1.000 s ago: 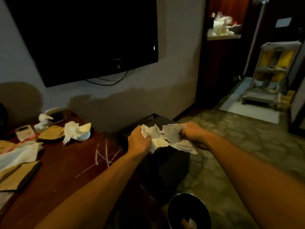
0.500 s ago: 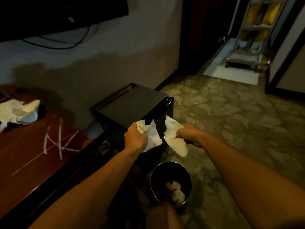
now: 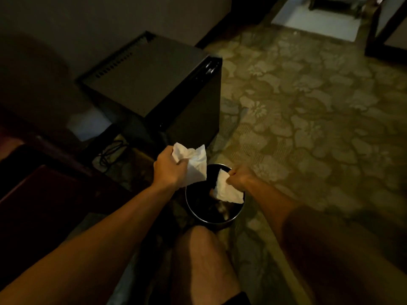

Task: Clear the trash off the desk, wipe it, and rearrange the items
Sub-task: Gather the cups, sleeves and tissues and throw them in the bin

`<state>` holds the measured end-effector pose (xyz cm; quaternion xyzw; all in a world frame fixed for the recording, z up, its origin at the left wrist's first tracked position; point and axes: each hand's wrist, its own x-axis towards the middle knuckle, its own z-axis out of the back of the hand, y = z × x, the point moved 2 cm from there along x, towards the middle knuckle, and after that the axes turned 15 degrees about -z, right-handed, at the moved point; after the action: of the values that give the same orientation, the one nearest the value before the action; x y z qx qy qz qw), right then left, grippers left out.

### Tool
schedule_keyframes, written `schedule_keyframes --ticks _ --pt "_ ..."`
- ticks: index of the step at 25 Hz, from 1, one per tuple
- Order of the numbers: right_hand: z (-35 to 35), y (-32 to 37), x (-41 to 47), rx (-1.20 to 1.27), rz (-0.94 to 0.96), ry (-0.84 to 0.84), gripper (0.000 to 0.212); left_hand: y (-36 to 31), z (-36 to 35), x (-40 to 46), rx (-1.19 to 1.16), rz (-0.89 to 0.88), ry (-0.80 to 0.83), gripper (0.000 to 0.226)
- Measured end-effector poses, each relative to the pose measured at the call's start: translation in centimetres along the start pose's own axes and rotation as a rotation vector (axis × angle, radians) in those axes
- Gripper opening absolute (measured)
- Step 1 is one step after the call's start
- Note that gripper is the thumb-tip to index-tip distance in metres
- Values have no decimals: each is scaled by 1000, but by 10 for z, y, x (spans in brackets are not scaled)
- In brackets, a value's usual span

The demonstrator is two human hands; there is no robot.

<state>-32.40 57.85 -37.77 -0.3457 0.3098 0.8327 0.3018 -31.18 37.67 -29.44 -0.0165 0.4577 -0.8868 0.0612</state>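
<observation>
At nine o'clock a dark red corner of the surface [image 3: 44, 194] runs off the frame, its top mostly lost in shadow. At eleven o'clock stands a black mini fridge [image 3: 154, 84]. Near centre the left hand [image 3: 168, 169] has its fingers curled tight on a crumpled white tissue [image 3: 195, 167], held above the far rim of the bin. Just right, the right hand [image 3: 239, 178] pinches a second tissue piece [image 3: 228, 191] over the round trash bin [image 3: 198, 214] on the floor. The bin's contents are too dim to identify. A bare knee [image 3: 202, 249] at six o'clock hides its near edge.
</observation>
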Motion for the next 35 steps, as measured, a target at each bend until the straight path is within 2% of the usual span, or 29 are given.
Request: schedule_keyframes --ticks 3,5,7,10,12,16,19,22,24,27,29,32,35 --pt "-13 -8 15 31 -27 -18 39 20 -11 2 28 37 31 19" --pt "-11 -4 21 91 -27 -20 33 28 -17 5 44 54 67 19" --pt "-6 9 17 305 -3 164 25 34 -25 9 32 60 97 18" --pt "0 34 3 448 76 546 43 33 -39 13 -58 86 149 19" --pt "-1 43 3 436 117 614 40 31 -49 16 -86 97 174 27" --pt "-5 39 12 371 129 455 35 32 -56 19 -15 155 190 40" --pt "-9 27 17 316 145 374 32 41 -56 17 26 167 229 27" --pt "-10 10 30 248 104 140 34 56 -57 14 38 231 279 18" --pt "-16 -3 43 122 55 46 39 68 -57 13 85 238 321 17" --pt "-30 -20 55 -171 -6 62 46 80 -59 14 143 218 389 21" --pt "-32 -21 53 -302 -37 68 43 77 -56 16 192 180 428 15" --pt "-16 -8 45 -353 36 55 35 67 -48 20 261 109 451 8" --pt "10 10 21 -223 131 41 26 50 -35 19 314 65 430 11"
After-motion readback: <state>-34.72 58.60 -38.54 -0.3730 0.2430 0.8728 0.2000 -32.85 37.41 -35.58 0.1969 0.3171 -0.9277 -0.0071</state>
